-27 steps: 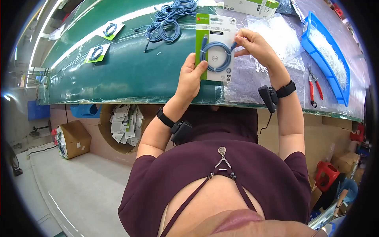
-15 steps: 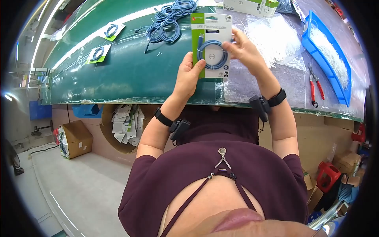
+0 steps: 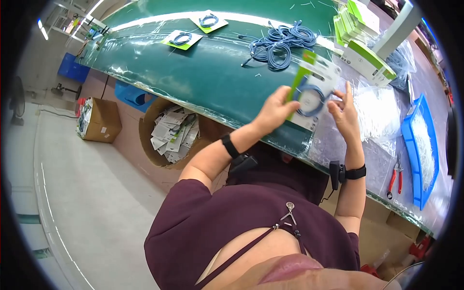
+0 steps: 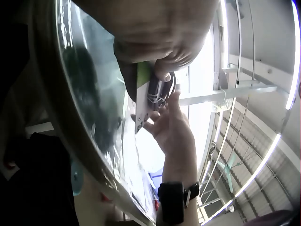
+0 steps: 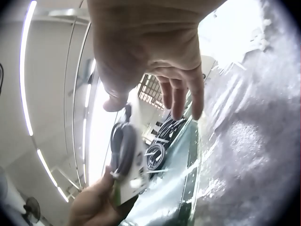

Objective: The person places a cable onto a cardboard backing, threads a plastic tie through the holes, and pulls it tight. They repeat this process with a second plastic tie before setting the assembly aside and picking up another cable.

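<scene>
In the head view, one card (image 3: 309, 104) bearing one coiled blue cable (image 3: 297, 96) is held above the front of the table (image 3: 217, 63). Its long axis is tilted, the green-marked top pointed away from the person and rightward. Its left edge is pinched by the left hand (image 3: 275, 110), thumb on the front. The right hand (image 3: 345, 115) is held at the opposite edge, thumb and fingers spread; whether the card is touched cannot be told. Two carded cables (image 3: 182, 38), one heap of loose cables (image 3: 282, 41), one pair of pliers (image 3: 396, 180) and one blue tray (image 3: 418, 154) are seen on the table.

In the left wrist view, the card is seen nearly edge-on, its long axis close to vertical, clamped at the upper end.

In the right wrist view, a wide gap is left between the right thumb and fingers; the card, blurred, is gripped low by the left hand.
</scene>
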